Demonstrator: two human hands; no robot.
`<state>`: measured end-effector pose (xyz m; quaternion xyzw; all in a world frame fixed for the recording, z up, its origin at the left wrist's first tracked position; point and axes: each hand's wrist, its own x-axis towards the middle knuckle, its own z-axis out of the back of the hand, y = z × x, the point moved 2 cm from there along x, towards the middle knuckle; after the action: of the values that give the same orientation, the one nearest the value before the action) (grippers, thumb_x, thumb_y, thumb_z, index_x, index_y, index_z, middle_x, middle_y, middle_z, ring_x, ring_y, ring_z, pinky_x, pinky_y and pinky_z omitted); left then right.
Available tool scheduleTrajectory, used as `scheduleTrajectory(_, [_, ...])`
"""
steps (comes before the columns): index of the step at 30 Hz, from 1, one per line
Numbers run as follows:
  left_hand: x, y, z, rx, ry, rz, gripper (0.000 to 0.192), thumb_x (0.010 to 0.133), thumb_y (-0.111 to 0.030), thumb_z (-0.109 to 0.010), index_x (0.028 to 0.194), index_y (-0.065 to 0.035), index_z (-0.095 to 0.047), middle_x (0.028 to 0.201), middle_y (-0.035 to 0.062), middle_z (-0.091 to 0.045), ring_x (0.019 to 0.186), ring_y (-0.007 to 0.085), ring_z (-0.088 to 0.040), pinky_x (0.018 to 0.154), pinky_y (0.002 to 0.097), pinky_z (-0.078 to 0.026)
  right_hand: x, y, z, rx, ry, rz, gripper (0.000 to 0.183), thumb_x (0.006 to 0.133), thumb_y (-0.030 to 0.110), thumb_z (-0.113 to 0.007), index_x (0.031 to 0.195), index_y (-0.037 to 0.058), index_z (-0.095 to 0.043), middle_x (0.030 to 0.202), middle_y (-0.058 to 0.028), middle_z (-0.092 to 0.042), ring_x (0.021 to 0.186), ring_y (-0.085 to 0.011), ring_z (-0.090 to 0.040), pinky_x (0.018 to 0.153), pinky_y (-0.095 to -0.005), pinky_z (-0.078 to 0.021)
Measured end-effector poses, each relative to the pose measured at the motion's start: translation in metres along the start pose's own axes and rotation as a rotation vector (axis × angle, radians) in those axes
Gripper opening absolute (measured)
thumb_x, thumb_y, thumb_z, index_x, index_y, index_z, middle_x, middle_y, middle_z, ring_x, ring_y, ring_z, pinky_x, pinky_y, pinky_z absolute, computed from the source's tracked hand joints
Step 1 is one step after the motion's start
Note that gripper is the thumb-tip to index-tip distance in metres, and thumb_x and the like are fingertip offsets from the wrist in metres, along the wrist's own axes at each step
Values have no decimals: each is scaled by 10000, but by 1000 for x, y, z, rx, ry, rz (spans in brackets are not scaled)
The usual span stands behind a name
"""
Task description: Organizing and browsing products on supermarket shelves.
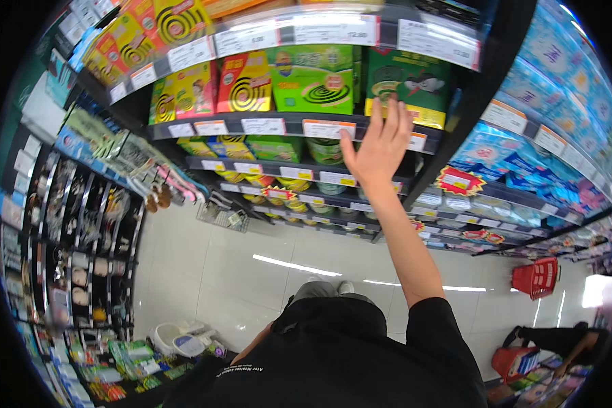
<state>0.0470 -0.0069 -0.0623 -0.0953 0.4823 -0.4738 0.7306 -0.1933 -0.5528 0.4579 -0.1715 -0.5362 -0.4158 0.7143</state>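
My right hand (382,145) reaches up to the shelf with its fingers spread and nothing held in it. Its fingertips lie over the lower yellow part of a dark green box (423,76); whether they press on it I cannot tell. To the left stand a bright green mosquito coil box (311,79) and a red and yellow mosquito coil box (245,84). The thumb is in front of a price tag (329,128) on the shelf edge. My left hand is out of view; only part of that forearm shows beside my black shirt.
Lower shelves hold round tins (326,151) and more boxes. A dark shelf upright (469,107) rises at the right, beside blue packs (551,61). Hanging brushes (168,183) jut out at the left. A red shopping basket (535,278) and another person (556,341) are at the right.
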Motion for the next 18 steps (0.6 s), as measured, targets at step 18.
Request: scheduleTrajectory(18, [108,-21,53,4,7,182,565,883,-450,-685,1175,33,-720,1165,290,-733,1155,440,-691,968,476,-547,-9,-10,-5,-72,78,6,873,898,497,-680,1559,-2,-404,1625,-263,-348,1507,-463,-305,1231,-652,-193])
